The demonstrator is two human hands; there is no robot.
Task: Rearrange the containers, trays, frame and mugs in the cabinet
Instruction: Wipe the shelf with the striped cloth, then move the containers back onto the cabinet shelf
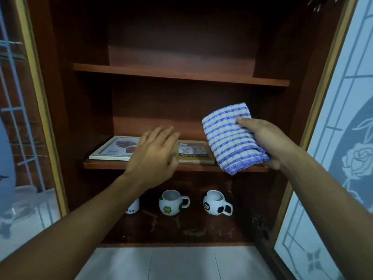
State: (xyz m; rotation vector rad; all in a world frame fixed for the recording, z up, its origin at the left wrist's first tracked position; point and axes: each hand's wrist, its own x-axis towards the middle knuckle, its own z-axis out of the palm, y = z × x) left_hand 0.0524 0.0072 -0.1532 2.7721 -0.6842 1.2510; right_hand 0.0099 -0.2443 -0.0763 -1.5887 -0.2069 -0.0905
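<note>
A white-bordered picture frame (pixel 113 149) lies flat at the left end of the middle shelf (pixel 105 165), close to its front edge. A flat wooden tray (pixel 194 152) with a paper label lies at the shelf's centre. In front of the shelf, left of centre, the person's left hand (pixel 153 154) hangs palm down, fingers straight and loosely together, holding nothing. Whether it touches anything cannot be told.

At the shelf's right end the right hand (pixel 266 138) grips a folded cloth (pixel 230 138), thumb on top. The cloth is a soft, ribbed weave in blue and white stripes.

Below the shelf stand three rounded, glazed mugs: a football-shaped mug with green patches (pixel 171 203), a mug with black patches (pixel 217 203), and a third mug (pixel 133 207) half hidden by the left forearm.

The likely risk is that a careless sweep of the hand or a dragging cloth could slide the frame or the smooth tray over the shelf's front edge and down onto the breakable mugs.
</note>
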